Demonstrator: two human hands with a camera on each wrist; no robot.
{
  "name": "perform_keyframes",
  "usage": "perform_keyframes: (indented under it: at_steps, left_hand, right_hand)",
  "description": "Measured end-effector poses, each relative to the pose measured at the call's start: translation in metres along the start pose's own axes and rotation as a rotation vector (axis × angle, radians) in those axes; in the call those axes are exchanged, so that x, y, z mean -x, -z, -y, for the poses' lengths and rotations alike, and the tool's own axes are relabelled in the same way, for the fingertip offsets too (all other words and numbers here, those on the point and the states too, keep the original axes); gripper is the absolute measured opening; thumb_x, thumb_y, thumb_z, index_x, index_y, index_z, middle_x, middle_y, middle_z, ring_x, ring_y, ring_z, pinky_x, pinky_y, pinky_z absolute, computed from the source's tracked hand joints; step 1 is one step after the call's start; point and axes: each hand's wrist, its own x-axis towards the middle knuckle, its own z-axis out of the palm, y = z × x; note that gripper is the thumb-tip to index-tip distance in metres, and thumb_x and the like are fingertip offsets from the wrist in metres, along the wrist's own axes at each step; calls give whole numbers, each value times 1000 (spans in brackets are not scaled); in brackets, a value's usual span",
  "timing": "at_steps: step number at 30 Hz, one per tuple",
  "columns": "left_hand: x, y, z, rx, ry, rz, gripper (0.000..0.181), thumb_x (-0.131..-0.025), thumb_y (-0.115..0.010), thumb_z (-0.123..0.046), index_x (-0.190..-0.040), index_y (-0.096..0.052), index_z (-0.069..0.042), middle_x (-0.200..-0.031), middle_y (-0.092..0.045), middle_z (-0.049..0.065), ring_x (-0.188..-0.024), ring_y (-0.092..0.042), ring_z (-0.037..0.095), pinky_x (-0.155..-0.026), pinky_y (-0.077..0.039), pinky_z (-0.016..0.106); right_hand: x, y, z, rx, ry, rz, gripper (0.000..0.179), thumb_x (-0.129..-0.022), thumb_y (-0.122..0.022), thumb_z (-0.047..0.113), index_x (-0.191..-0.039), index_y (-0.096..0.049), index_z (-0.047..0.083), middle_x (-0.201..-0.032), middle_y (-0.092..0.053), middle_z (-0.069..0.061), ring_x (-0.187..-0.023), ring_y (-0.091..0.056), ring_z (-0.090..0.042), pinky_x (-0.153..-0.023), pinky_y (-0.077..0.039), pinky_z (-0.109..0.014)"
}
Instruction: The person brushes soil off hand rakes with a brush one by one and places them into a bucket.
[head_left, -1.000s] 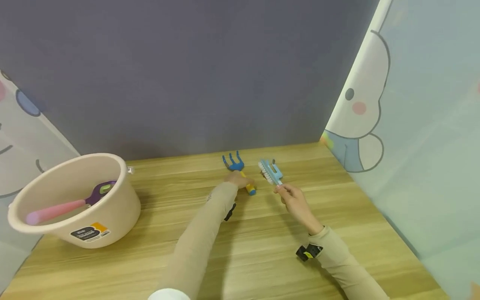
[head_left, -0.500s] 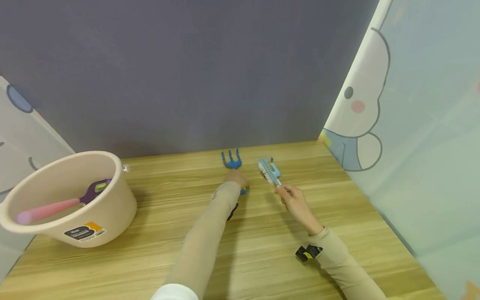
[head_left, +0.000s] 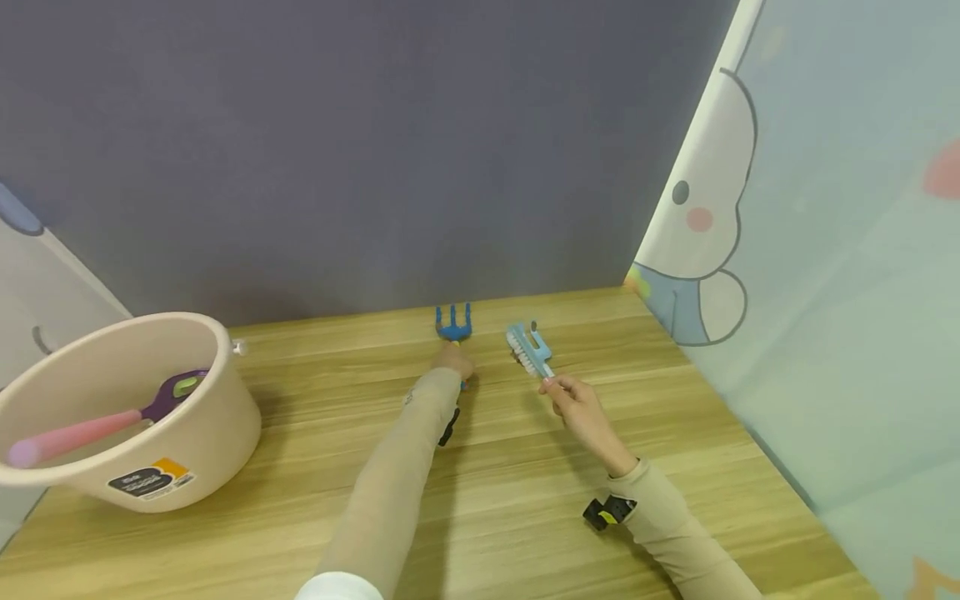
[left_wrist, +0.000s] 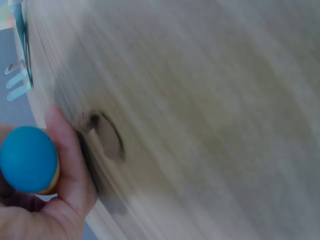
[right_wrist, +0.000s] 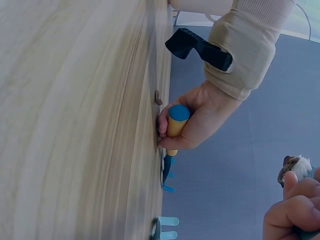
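My left hand (head_left: 452, 360) grips the yellow handle of a small hand rake (head_left: 453, 330) with blue tines. In the left wrist view the handle's blue end cap (left_wrist: 29, 159) faces the camera. Seen from the right wrist, the handle end is raised and the tines point away, close to the table. My right hand (head_left: 590, 421) pinches the handle of a brush (head_left: 527, 350) with white bristles. Something brown clings to the bristles (right_wrist: 301, 167). Just past the brush lies a light blue pronged tool (right_wrist: 166, 228), partly hidden by the brush in the head view.
A cream bucket (head_left: 236, 425) stands at the left, holding a tool with a pink handle (head_left: 75, 435) and purple head. A brown lump (left_wrist: 107, 135) lies on the wooden table (head_left: 517, 533) near my left hand. A dark wall (head_left: 375, 167) rises behind the table.
My left hand has closed around the rake's handle and turned it, so the tines now point straight toward the back wall. The right hand keeps its brush nearly still. The head view has shifted slightly.
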Motion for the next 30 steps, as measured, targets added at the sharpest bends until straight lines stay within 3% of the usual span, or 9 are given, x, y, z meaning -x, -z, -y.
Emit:
perform_keyframes:
  at_steps: [2, 4, 6, 11, 16, 22, 25, 30]
  left_hand:
    - [-3, 0, 2, 32, 22, 9, 71, -92, -48, -10, -146, -2, -1, -69, -62, 12, -39, -48, 11, -36, -38, 18]
    - [-4, 1, 3, 35, 20, 2, 70, -92, -47, -10, -145, -3, 0, -63, -60, 11, -38, -48, 11, -35, -38, 18]
    - [-5, 1, 3, 30, 13, -16, 67, -91, -47, -10, -144, -7, 2, -67, -60, 11, -40, -48, 12, -37, -38, 19]
    - [-4, 3, 3, -17, 7, -71, 57, -90, -47, -9, -139, -20, 3, -96, -61, 19, -51, -47, 14, -42, -37, 20]
    - [-5, 4, 5, -61, -25, -83, 59, -91, -47, -11, -142, -20, 2, -116, -58, 21, -59, -50, 18, -45, -39, 23]
    - [-7, 9, 4, -36, -69, -69, 65, -91, -47, -13, -145, -13, -2, -117, -58, 21, -68, -57, 21, -51, -45, 25]
    - [-6, 12, 1, -11, -87, -78, 63, -93, -47, -16, -145, -13, -2, -115, -57, 22, -65, -57, 20, -49, -45, 24]
    - [-2, 21, -4, 8, -132, -95, 59, -93, -48, -17, -143, -18, -4, -112, -57, 22, -60, -54, 18, -46, -42, 22]
  right_hand:
    - [0, -1, 0, -3, 0, 5, 31, -97, -42, 22, -98, -59, -4, -52, -32, 3, -41, -23, -6, -38, -21, -18]
    - [0, -2, 0, -7, 1, 1, 31, -97, -42, 22, -97, -59, -4, -52, -32, 4, -41, -23, -6, -38, -21, -18]
    - [-1, -2, 0, -9, 5, 0, 31, -97, -42, 22, -97, -59, -4, -52, -32, 3, -40, -22, -6, -38, -21, -18]
    - [-2, -2, 2, -6, 16, 0, 32, -97, -42, 23, -97, -58, -4, -52, -32, 3, -40, -22, -5, -37, -20, -18]
    - [-4, -1, 4, 4, -16, 8, 32, -98, -42, 24, -99, -59, -3, -52, -32, 3, -40, -22, -6, -37, -21, -19]
    - [2, 2, 24, 18, -15, 34, 30, -98, -39, 17, -99, -57, -6, -52, -32, 3, -39, -23, -4, -38, -22, -18]
    - [8, 2, 37, 36, -2, 38, 29, -98, -38, 14, -98, -56, -8, -52, -30, 3, -39, -23, -3, -38, -21, -17]
    - [8, 1, 41, 31, -7, 34, 28, -98, -38, 14, -97, -56, -8, -52, -30, 3, -38, -23, -2, -39, -21, -17]
